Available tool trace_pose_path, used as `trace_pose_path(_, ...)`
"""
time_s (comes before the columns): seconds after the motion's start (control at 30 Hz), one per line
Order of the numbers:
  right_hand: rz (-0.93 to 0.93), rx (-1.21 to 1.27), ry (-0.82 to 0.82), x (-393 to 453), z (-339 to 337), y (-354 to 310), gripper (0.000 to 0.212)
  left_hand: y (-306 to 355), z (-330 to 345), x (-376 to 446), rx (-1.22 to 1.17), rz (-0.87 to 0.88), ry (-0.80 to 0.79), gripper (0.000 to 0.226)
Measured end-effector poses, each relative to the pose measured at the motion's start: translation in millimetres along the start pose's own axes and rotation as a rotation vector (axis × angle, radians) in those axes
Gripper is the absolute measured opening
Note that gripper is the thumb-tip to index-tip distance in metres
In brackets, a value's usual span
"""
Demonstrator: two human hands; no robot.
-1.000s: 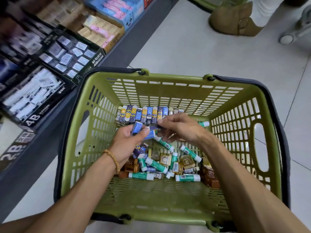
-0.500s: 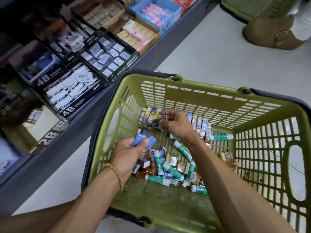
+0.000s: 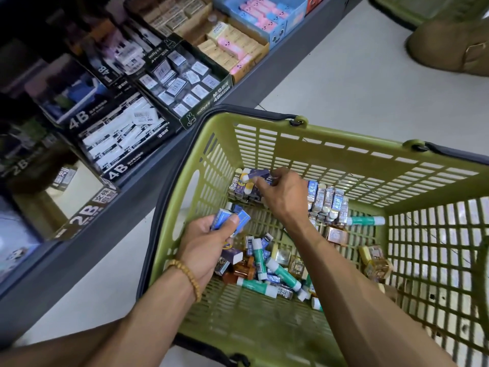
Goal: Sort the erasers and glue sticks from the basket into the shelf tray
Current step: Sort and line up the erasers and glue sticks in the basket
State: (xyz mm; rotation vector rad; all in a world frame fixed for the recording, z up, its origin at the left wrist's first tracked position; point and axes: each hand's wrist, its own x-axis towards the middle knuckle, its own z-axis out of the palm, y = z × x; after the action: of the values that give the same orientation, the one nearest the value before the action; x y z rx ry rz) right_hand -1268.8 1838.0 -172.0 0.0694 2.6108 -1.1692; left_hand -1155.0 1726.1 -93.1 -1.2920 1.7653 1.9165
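A green plastic basket [image 3: 330, 147] stands on the floor beside the shelf. Inside lie blue-sleeved erasers, green-and-white glue sticks [image 3: 283, 272] and small amber boxes. A row of erasers [image 3: 328, 200] leans against the far wall. My left hand [image 3: 209, 245] grips a few blue erasers [image 3: 230, 219] over the basket's left side. My right hand [image 3: 284, 193] reaches to the far left corner and pinches a dark blue eraser [image 3: 255, 174] lifted from that row. The 2B shelf tray [image 3: 84, 215] sits on the shelf to the left, its inside mostly hidden by glare.
The dark shelf holds 4B eraser trays [image 3: 124, 144], a miffy tray [image 3: 185, 86], and pink and blue eraser boxes [image 3: 262, 17] further back. A person's brown boot [image 3: 449, 49] and another green basket stand at the top right on the pale floor.
My right hand has moved from the middle of the basket to the far left corner and lifted an eraser from the row. The view has swung left toward the shelf.
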Motion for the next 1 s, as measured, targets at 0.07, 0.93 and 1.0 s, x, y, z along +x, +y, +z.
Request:
trace_pose_path(0.07, 0.016, -0.015, 0.014, 4.4, 7.0, -3.5, 0.039, 0.3, -0.7, 0.9, 0.0, -0.003, 0.002, 0.012)
trace_pose_path(0.93, -0.35, -0.312, -0.263, 12.0, 12.5, -14.5, 0.035, -4.7, -2.7, 11.2, 0.017, -0.011, 0.028, 0.008)
trace_pose_path(1.0, -0.241, -0.054, -0.309, 2.6, -2.2, -14.3, 0.024, -4.0, 1.4, 11.9, 0.024, 0.005, 0.029, 0.008)
